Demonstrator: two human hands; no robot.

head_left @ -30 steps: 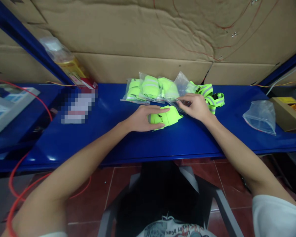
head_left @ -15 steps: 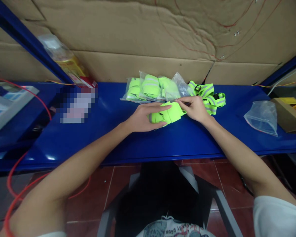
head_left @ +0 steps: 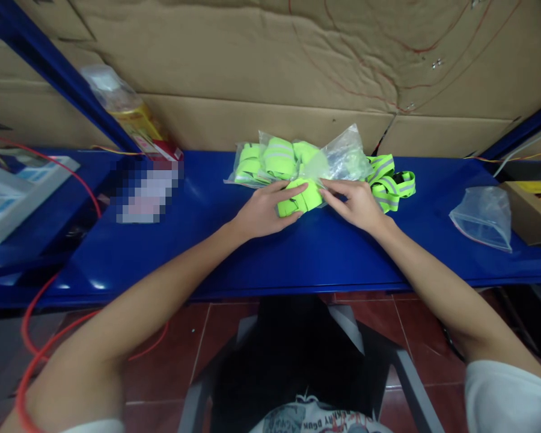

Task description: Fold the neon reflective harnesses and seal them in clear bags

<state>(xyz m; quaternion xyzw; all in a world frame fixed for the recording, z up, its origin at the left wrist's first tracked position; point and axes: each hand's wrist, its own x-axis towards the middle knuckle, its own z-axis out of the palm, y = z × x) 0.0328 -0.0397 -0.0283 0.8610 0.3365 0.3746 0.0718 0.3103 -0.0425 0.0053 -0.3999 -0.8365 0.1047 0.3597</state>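
My left hand (head_left: pixel 267 210) is closed round a folded neon-yellow reflective strap (head_left: pixel 300 198), thumb below and fingers on top. Close by on the right, my right hand (head_left: pixel 358 201) pinches a clear plastic bag (head_left: pixel 346 151) at the strap's right end. The bag spreads up behind my right hand, and its mouth is hard to make out. Behind the hands lie several bagged yellow strap bundles (head_left: pixel 278 157). To the right of my right hand sits a loose yellow strap (head_left: pixel 391 183) with grey stripes and a black buckle.
On the blue table (head_left: pixel 234 264), a flat clear bag (head_left: pixel 483 216) lies at the right beside a cardboard box (head_left: pixel 534 213). A bottle (head_left: pixel 126 111) leans at the back left. A red hose (head_left: pixel 27 325) hangs at the left. Cardboard (head_left: pixel 234 126) lines the back.
The clear bag has spread out and risen higher behind my right hand, covering part of the loose strap. The folded strap sits more compactly in my left hand.
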